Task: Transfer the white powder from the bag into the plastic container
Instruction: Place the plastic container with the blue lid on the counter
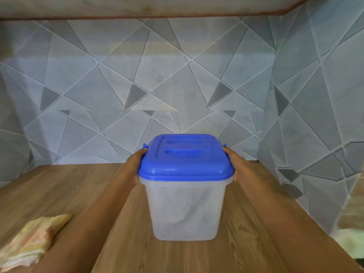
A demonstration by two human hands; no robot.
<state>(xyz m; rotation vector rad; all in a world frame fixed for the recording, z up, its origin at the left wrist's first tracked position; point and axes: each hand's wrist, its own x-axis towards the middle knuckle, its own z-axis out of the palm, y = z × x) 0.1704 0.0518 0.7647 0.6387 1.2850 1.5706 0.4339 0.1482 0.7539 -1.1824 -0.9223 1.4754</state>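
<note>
Hands [137,165] [234,164] grip lidded container [213,196] (pale crumpled contents).

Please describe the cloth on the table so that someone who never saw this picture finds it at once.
Start from the wooden table before the grey tiled wall. In its middle, the left hand and right hand hold a clear container with a blue lid; the cloth lies to the left of them, at the near edge. It is the only soft, folded thing, pale yellow.
</note>
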